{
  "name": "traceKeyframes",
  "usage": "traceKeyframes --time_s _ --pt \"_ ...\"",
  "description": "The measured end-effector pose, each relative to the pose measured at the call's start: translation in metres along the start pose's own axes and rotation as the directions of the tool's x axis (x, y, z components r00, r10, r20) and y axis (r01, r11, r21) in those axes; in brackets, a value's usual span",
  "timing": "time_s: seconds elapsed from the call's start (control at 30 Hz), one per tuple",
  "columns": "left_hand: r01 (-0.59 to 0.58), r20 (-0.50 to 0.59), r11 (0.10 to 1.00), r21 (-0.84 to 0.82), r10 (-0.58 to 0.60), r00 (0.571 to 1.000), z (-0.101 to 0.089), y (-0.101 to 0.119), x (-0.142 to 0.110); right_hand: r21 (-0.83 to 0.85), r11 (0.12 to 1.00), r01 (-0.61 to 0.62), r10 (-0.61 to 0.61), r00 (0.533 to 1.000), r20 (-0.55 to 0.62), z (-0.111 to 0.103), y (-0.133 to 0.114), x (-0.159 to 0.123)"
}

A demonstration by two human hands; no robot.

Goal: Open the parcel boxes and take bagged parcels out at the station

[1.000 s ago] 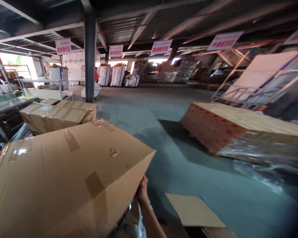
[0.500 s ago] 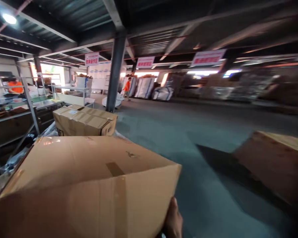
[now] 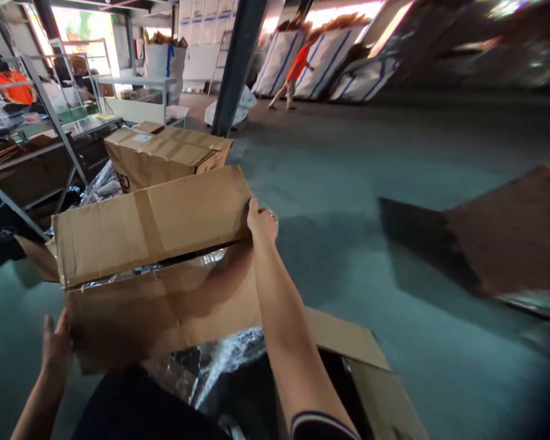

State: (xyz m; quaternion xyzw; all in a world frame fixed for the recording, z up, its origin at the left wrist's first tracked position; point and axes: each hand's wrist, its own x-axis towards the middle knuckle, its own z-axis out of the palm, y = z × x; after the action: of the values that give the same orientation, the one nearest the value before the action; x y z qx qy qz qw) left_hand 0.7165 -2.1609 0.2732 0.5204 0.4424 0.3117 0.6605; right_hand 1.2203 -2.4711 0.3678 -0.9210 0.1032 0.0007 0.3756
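In the head view a brown cardboard box is tilted before me, a strip of tape across it. Through a gap between its upper panel and lower panel, clear plastic shows. My right hand grips the box's right end, fingers closed around the edge. At the lower left corner, my left hand presses against the side with its thumb raised; some fingers are hidden behind the cardboard. Below, close to my body, lies clear plastic wrap in a dark space beside open carton flaps.
Another taped carton stands just beyond. A grey pillar rises behind it. Metal racks line the left. At right sits a blurred brown box on the floor. A person in orange walks by large white sacks.
My view has tipped downward. The box now shows a gap with plastic inside, and my right hand has moved up to its far right end. My left hand has come into view.
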Motion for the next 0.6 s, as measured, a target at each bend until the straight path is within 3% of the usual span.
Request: traceKeyframes --time_s 0.03,0.1,0.13,0.2,0.23,0.27,0.33,0.37,0.4,0.43,0.53,0.6 --pt "-0.039 -0.003 0.999 0.009 0.039 0.999 -0.002 0.003 0.0 0.017 0.998 0.054 -0.054 0.999 -0.006 0.012 -0.007 -0.003" --pt "-0.238 0.062 0.955 0.176 0.23 0.971 0.008 0.007 0.003 0.081 0.966 0.244 -0.235 0.966 -0.112 0.03 -0.014 -0.012" --pt "-0.375 0.154 0.868 0.326 0.342 0.927 0.018 0.006 0.006 0.119 0.919 0.376 -0.343 0.911 -0.228 0.036 -0.012 -0.018" --pt "-0.55 0.317 0.57 0.611 0.461 0.829 0.039 0.003 0.016 0.161 0.772 0.615 -0.484 0.733 -0.477 0.038 0.002 -0.029" --pt "-0.591 0.369 0.424 0.686 0.497 0.785 0.049 0.003 0.022 0.17 0.718 0.675 -0.494 0.665 -0.56 0.036 0.017 -0.036" --pt "-0.622 0.415 0.309 0.719 0.527 0.742 0.057 0.004 0.028 0.181 0.701 0.69 -0.472 0.639 -0.608 0.032 0.037 -0.045" --pt "-0.683 0.504 0.161 0.712 0.56 0.657 0.068 0.014 0.039 0.221 0.789 0.574 -0.334 0.702 -0.629 0.022 0.094 -0.073" --pt "-0.71 0.55 0.109 0.695 0.555 0.624 0.073 0.022 0.044 0.246 0.867 0.433 -0.205 0.762 -0.614 0.02 0.128 -0.093" --pt "-0.73 0.589 0.069 0.68 0.542 0.6 0.076 0.031 0.046 0.273 0.939 0.21 -0.014 0.815 -0.579 0.02 0.164 -0.117" --pt "-0.742 0.613 0.039 0.67 0.534 0.582 0.078 0.041 0.046 0.295 0.953 0.07 0.112 0.823 -0.557 0.024 0.201 -0.144" --pt "-0.742 0.602 -0.017 0.67 0.597 0.53 0.077 0.066 0.029 0.268 0.947 -0.176 0.271 0.886 -0.375 0.056 0.292 -0.231" --pt "-0.764 0.575 -0.028 0.645 0.677 0.461 0.069 0.078 0.006 0.196 0.949 -0.248 0.277 0.951 -0.139 0.093 0.327 -0.279"
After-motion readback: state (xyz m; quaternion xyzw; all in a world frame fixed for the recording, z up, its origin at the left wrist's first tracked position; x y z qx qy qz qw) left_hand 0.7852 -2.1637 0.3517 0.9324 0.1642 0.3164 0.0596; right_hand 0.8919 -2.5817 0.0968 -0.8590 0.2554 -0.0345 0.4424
